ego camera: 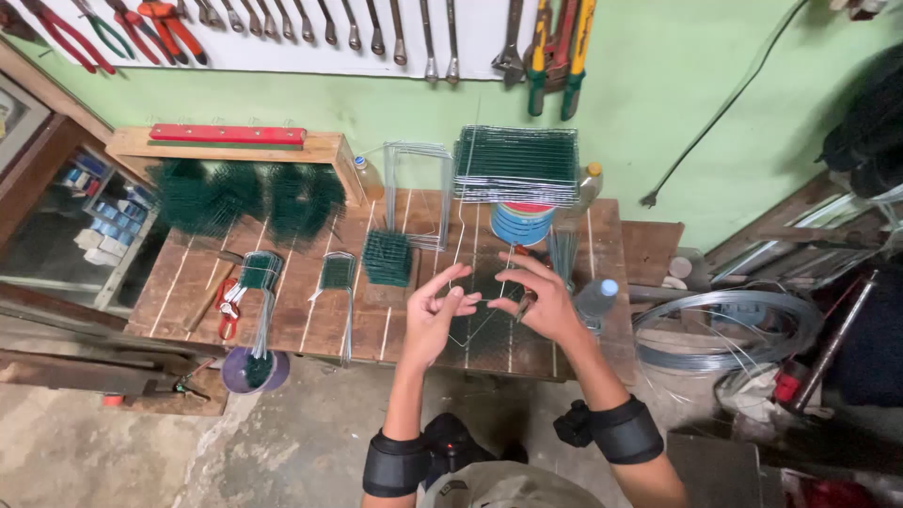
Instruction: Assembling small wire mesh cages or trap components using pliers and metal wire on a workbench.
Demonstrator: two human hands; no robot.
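Observation:
My left hand [435, 312] and my right hand [538, 299] meet above the wooden workbench [188, 282], both pinching a thin wire frame with green mesh [482, 320] between their fingers. The frame hangs just over the bench's front right part. A tool with a dark handle seems tucked in my right hand, but it is too small to tell. Black bands wrap both forearms.
On the bench lie a green mesh block [387, 257], bundles of bent wires [256, 282], red pliers [226, 306], a stack of wire frames [515, 165] on blue discs, and a plastic bottle [596, 301]. A wire coil [724, 329] sits at the right. Tools hang on the wall.

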